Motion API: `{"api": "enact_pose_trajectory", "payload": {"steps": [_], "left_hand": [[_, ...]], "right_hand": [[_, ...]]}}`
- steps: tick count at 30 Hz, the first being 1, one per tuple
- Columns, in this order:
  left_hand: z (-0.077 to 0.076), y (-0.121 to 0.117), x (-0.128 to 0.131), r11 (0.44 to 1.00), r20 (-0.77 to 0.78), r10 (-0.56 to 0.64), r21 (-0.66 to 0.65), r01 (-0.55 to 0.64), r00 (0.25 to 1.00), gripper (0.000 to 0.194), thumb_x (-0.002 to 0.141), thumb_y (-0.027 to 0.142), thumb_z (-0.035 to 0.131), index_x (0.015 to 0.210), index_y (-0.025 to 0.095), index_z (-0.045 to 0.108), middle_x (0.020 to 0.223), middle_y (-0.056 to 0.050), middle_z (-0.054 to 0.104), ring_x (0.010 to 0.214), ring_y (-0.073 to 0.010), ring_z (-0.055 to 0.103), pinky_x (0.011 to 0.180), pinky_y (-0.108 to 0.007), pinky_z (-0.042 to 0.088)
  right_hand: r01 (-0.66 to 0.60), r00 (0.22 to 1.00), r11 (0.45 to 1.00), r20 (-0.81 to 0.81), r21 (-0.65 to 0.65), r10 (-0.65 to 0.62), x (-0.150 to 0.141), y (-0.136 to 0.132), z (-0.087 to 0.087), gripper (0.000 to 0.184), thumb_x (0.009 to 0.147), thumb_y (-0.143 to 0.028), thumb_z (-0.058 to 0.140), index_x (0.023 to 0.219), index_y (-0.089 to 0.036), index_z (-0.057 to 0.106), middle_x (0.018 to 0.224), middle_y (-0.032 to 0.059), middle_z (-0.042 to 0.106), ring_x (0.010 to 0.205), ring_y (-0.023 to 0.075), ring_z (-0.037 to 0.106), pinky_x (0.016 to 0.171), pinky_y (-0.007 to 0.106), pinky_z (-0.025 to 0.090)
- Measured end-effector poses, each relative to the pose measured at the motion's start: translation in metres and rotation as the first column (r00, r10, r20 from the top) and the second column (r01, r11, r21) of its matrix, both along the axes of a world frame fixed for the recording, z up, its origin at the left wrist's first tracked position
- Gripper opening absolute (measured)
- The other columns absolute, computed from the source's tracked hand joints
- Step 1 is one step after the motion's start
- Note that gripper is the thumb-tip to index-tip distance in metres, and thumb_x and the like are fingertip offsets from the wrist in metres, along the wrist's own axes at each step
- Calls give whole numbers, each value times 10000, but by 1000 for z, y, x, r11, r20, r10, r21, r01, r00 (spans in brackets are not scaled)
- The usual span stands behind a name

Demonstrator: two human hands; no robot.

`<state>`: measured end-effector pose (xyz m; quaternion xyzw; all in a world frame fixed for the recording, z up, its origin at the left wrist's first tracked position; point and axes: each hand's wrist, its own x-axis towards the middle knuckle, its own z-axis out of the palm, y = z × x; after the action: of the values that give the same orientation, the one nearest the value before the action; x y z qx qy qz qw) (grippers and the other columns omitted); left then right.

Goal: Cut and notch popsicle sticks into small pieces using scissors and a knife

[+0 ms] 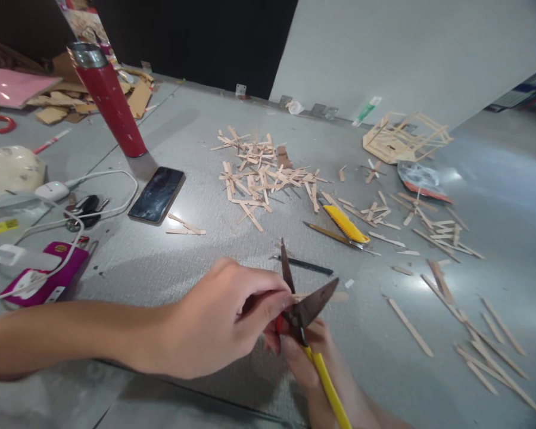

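Observation:
My left hand is closed in a pinch on a thin wooden stick, which runs to the right behind the blades. My right hand is wrapped round a pair of snips with dark blades and a long yellow handle. Some red shows by the pivot. The blades stand apart and point away from me, with the stick crossing between them. My left fingertips are close beside the blades. Just beyond lies a slim black craft knife on the grey table.
A pile of wooden sticks lies mid-table, with more loose sticks at right. Beyond the hands are a yellow cutter and a pencil. A phone, red bottle, cables and purple case stand left; a stick frame sits back right.

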<state>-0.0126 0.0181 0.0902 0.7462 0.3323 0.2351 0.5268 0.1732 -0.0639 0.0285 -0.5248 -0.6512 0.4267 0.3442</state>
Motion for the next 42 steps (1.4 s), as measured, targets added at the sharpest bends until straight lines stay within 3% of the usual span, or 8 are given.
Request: {"api": "enact_pose_trajectory", "payload": {"steps": [5,15,20,27,42], "left_hand": [[-2,-2,1,1000,8,3,2,-3,1000,324,1042,172,516,746,147,646,604,33,665,516,-50,584,514,-145,379],[-3,-2,2,1000,8,5,-15,-4,1000,353,1040,169,499,701,159,600,602,35,656,506,-58,556,494,-174,348],[-2,-2,1,1000,4,7,20,-7,1000,353,1034,163,499,697,160,605,591,42,624,493,-56,492,485,-187,323],[-1,-3,1,999,-6,15,37,-14,1000,330,1023,151,507,706,145,600,582,72,456,519,-49,341,473,-168,275],[0,-4,2,1000,23,15,21,-16,1000,352,1025,148,488,674,148,511,570,74,476,517,-37,353,488,-148,271]], "right_hand": [[14,998,1000,-67,-19,-15,-8,4,5,472,1049,-554,387,750,-224,546,650,-7,464,564,156,437,540,297,396],[21,998,997,-57,-74,-25,-9,5,10,517,1036,-602,390,729,-218,553,637,-1,474,569,153,439,523,291,377],[5,997,997,-77,-74,-11,-7,3,1,505,1034,-583,388,721,-215,535,636,-4,468,561,148,435,525,286,358],[37,996,996,-76,-79,-43,-6,-3,-9,489,1039,-553,395,747,-203,572,631,-9,479,554,145,454,550,290,390],[64,988,975,-125,-215,-92,-7,-7,-16,525,1017,-615,412,775,-189,601,642,0,492,538,130,423,477,251,384]]}}
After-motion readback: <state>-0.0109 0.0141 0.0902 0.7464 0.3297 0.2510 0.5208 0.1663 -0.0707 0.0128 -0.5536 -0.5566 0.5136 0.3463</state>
